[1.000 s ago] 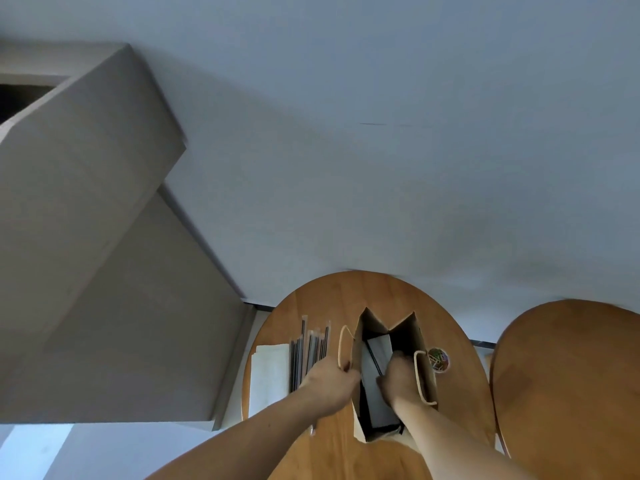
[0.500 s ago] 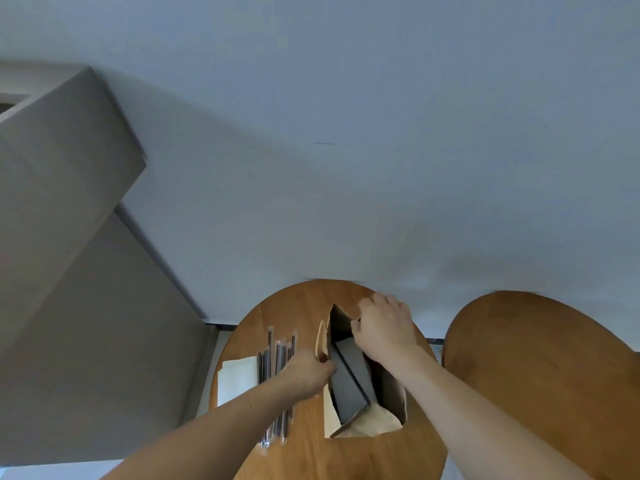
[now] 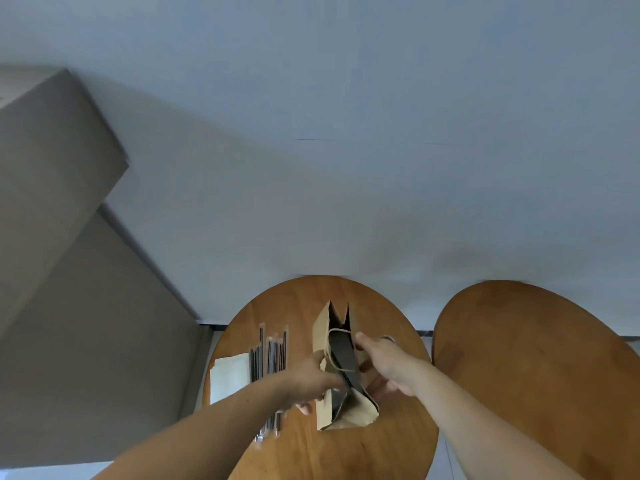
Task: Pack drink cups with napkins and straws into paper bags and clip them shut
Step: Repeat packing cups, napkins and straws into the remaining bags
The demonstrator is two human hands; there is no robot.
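A brown paper bag with cord handles stands upright on the round wooden table. Its mouth is squeezed narrow and only a dark inside shows; I cannot tell what it holds. My left hand grips the bag's left wall near the top. My right hand lies against the bag's right wall with fingers spread and fairly straight. Wrapped dark straws lie in a row left of the bag. Beside them, further left, lies a stack of white napkins.
A small round object peeks out behind my right hand, mostly hidden. A second round wooden table stands to the right across a narrow gap. A white wall rises behind both tables, and a grey block fills the left.
My right hand came off the bag's far rim and now lies on its right side. The bag's mouth has narrowed. My left hand keeps its hold on the left wall.
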